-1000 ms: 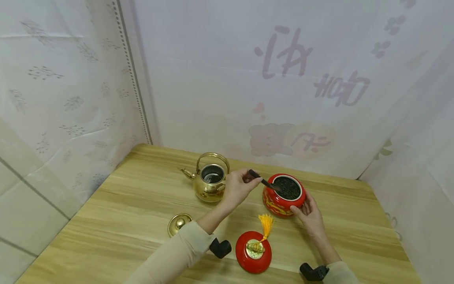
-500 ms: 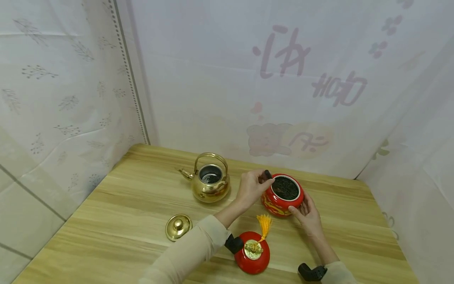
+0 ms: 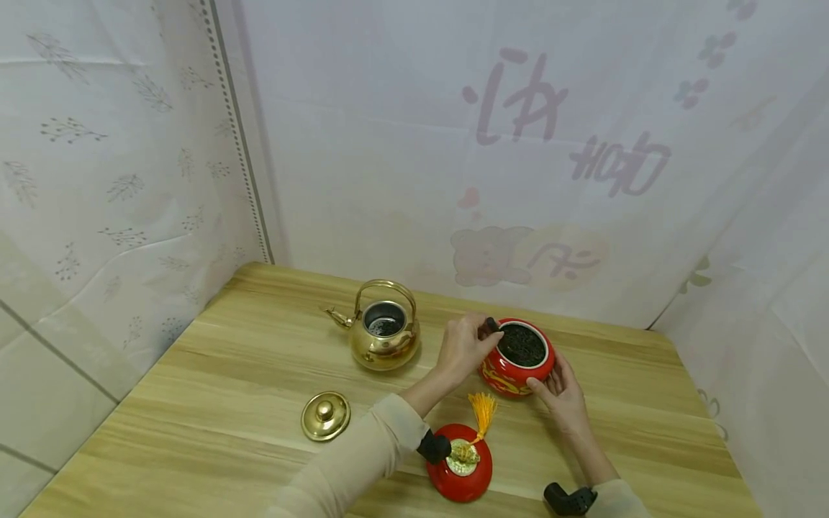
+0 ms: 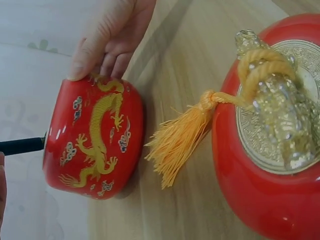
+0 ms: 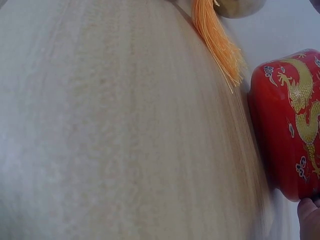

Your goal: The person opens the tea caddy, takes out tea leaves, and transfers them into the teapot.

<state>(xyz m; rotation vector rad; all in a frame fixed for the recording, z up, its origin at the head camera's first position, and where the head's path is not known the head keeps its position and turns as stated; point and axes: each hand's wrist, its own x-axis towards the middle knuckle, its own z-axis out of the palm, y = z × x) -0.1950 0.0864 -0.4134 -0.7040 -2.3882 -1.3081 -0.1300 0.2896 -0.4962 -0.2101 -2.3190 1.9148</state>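
Note:
In the head view my left hand [image 3: 458, 350] pinches the black handle of a tea scoop [image 3: 492, 325] at the left of the red jar's mouth. The scoop's lower end is down inside the jar, hidden by the rim in the left wrist view. Dark, dry tea leaves [image 3: 523, 347] fill the red jar [image 3: 506, 381], which carries a yellow dragon and a white inner rim. My right hand [image 3: 566, 406] grips the jar's right side, thumb in front and fingers behind. The jar tilts slightly toward my left hand.
A gold teapot [image 3: 385, 354], uncovered, stands left of the jar. Its gold lid [image 3: 326, 416] lies in front of it. The jar's red lid [image 3: 460, 485], with a gold knob and orange tassel [image 3: 483, 412], lies beneath my left wrist. Patterned curtains [image 3: 388, 144] border the wooden table.
My left hand has moved right from beside the teapot to the jar, and the scoop now stands steeper and deeper in the tea leaves. My right hand keeps its hold.

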